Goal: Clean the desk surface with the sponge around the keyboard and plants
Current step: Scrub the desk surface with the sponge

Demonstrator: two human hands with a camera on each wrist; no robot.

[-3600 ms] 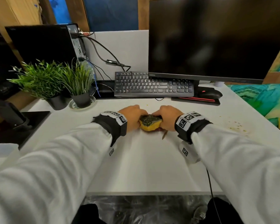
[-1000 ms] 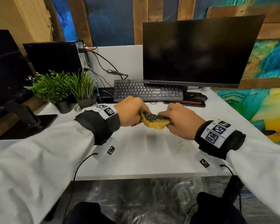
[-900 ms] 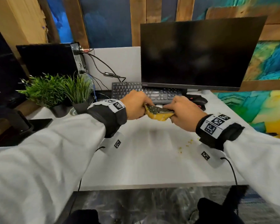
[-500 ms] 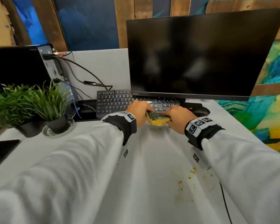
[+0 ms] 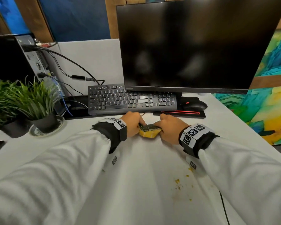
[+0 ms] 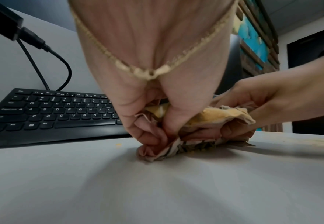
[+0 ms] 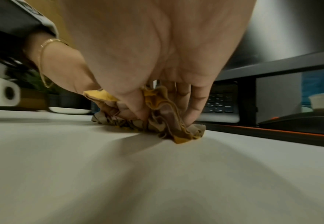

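A crumpled yellow sponge cloth [image 5: 148,131] with a dark speckled top lies pressed on the white desk [image 5: 144,184], just in front of the black keyboard [image 5: 131,99]. My left hand [image 5: 133,125] grips its left end and my right hand [image 5: 166,127] grips its right end. In the left wrist view the curled fingers [image 6: 147,134] bunch the sponge cloth [image 6: 210,121] against the desk. The right wrist view shows the fingers [image 7: 193,106] wrapped in the sponge cloth [image 7: 163,121]. Two potted plants [image 5: 37,101] stand at the left.
A large black monitor [image 5: 196,46] overhangs the keyboard. A black mouse [image 5: 195,105] sits on a red-edged pad [image 5: 178,113] at the right. A computer case [image 5: 11,59] with cables stands back left. Yellow crumbs [image 5: 178,182] lie on the desk near my right forearm.
Both hands have carried the sponge from the near middle of the desk away from me to the keyboard's front edge and lowered it onto the surface. Crumbs have appeared behind them.
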